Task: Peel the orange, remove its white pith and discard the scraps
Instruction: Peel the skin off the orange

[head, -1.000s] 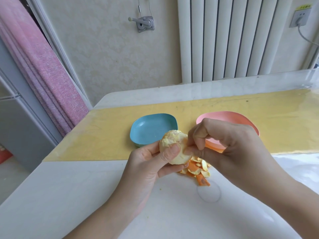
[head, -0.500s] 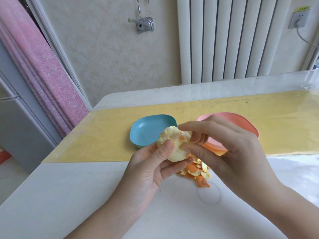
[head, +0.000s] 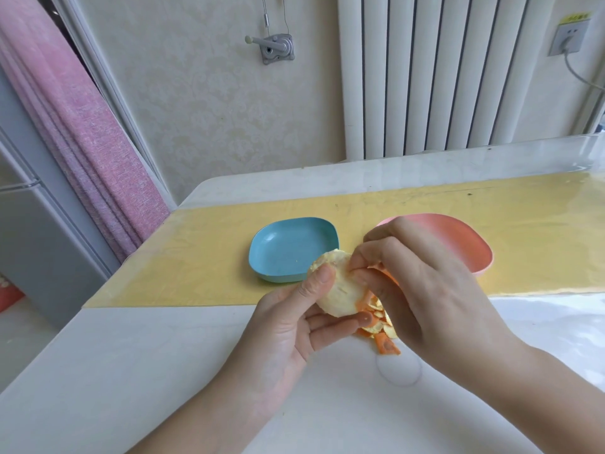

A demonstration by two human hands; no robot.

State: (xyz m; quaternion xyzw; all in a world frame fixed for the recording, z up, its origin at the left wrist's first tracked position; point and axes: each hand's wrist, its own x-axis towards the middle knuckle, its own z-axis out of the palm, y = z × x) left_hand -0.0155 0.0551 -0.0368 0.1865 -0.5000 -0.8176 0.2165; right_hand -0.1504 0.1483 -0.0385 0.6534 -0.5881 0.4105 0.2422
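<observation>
Two bare hands, both busy on one fruit, raised above the white table [head: 157, 362]. Left hand [head: 294, 326] palm up, thumb pressed flat on the near face of the orange [head: 337, 290], other fingers curled beneath, gripping it clear of the surface. Right hand [head: 425, 290] reaching in from the right, fingertips bunched and pinching at the upper right side of the orange, on pale pith; too hidden to tell whether any loose strip sits between them. Orange almost wholly stripped, pale yellow-white across its visible face, held over the near border of the yellow mat [head: 196, 257], roughly midway between the table's left and right edges. Directly below and just right of it, a small heap of peel scraps [head: 381, 332] on the white surface, partly hidden by the right hand. Farther back on the mat, toward the table's far edge: blue dish [head: 291, 247] just left of the orange, pink dish [head: 468, 237] partly behind the right hand, side by side but apart.
</observation>
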